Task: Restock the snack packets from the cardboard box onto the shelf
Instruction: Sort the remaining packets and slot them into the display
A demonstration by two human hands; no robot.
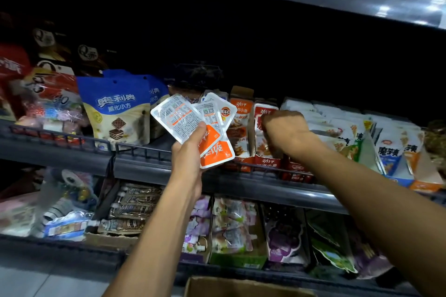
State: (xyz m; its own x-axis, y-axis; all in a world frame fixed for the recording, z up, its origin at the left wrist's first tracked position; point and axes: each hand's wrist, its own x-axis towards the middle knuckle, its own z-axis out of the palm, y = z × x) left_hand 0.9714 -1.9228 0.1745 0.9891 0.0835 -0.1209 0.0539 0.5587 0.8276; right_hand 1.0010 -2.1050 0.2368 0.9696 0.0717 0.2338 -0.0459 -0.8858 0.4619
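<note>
My left hand (190, 154) grips a fan of three white-and-orange snack packets (193, 118) in front of the middle shelf (241, 185). My right hand (287, 132) reaches over the rail into a red display box (266, 160) of similar packets on that shelf. Its fingers curl downward behind the knuckles, and whether they pinch a packet is hidden. The top edge of the cardboard box (241, 287) shows at the bottom of the view, below my arms.
An orange display box (241, 125) stands left of the red one. Blue cookie pouches (115, 111) stand further left, white snack bags (362, 132) to the right. A wire rail (144, 150) runs along the shelf front. The lower shelf (241, 270) holds drink pouches.
</note>
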